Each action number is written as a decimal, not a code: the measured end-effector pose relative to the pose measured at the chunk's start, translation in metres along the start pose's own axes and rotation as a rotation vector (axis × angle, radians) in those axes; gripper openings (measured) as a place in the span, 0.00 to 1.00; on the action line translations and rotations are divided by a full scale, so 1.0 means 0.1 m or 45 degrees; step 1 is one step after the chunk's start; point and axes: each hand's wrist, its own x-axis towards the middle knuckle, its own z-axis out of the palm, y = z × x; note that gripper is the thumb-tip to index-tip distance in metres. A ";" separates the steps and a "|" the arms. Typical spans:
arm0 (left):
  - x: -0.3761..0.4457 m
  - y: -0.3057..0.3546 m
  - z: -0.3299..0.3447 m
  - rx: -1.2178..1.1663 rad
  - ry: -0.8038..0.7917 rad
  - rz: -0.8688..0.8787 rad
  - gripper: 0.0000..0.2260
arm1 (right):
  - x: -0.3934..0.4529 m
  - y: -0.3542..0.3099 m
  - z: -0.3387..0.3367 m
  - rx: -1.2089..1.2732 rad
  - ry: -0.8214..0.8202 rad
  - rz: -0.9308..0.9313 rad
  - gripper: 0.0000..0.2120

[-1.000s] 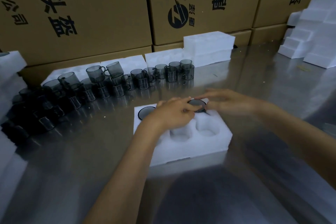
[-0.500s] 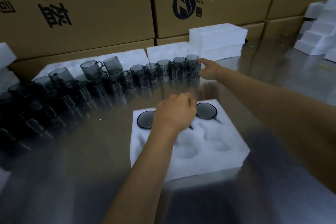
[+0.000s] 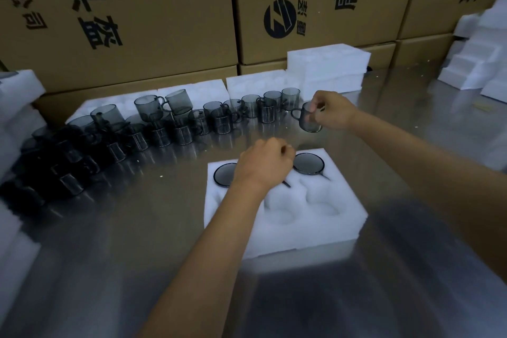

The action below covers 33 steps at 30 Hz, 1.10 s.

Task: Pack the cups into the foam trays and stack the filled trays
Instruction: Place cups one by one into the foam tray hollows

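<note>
smoked glass cup [image 3: 309, 118] is pinched by right hand [image 3: 333, 111] beyond foam tray [image 3: 296, 228]. left hand [image 3: 263, 164] is curled over tray, contents hidden. two back pockets are seen filled, front pockets empty, many cups [image 3: 175, 118] unpacked.

Pretty dim overall, soft glare streaks on the steel table [image 3: 411, 107], blurry smeared edges, wide-angle bending near corners.

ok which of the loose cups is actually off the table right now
The cup pinched by the right hand, at the row's right end; every other loose cup stands on the table or on another.
</note>
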 end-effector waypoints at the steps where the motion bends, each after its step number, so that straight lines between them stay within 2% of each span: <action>1: -0.01 0.00 -0.01 -0.003 -0.004 -0.005 0.14 | -0.13 -0.06 -0.07 0.044 0.014 -0.043 0.10; 6: -0.03 -0.04 -0.11 -0.025 0.007 -0.004 0.15 | -0.89 -0.42 -0.38 0.137 -0.082 -0.257 0.23; 12: -0.15 -0.16 -0.23 -0.086 0.002 -0.014 0.14 | -1.63 -0.63 -0.30 -0.042 -0.161 -0.400 0.22; 15: -0.27 -0.15 -0.26 -0.181 0.092 0.025 0.19 | -1.85 -0.57 -0.17 -0.133 -0.089 -0.416 0.22; 17: -0.38 -0.11 -0.30 -0.292 0.131 0.076 0.14 | -1.93 -0.51 -0.10 -0.124 -0.010 -0.426 0.23; 23: -0.81 -0.04 -0.43 -0.560 -0.036 0.232 0.07 | -2.09 -0.50 0.09 -0.115 0.106 -0.363 0.20; 24: -0.86 -0.03 -0.41 -0.575 -0.070 0.251 0.09 | -2.11 -0.50 0.13 -0.126 0.143 -0.350 0.20; 27: -0.93 -0.01 -0.35 -0.561 -0.073 0.271 0.16 | -2.16 -0.50 0.22 -0.127 0.248 -0.334 0.24; 30: -0.93 -0.06 -0.27 -0.558 -0.047 0.242 0.12 | -2.24 -0.45 0.25 -0.319 0.291 -0.406 0.28; 33: -0.91 -0.12 -0.21 -0.421 -0.077 0.228 0.14 | -2.34 -0.33 0.31 -0.528 0.215 -0.478 0.37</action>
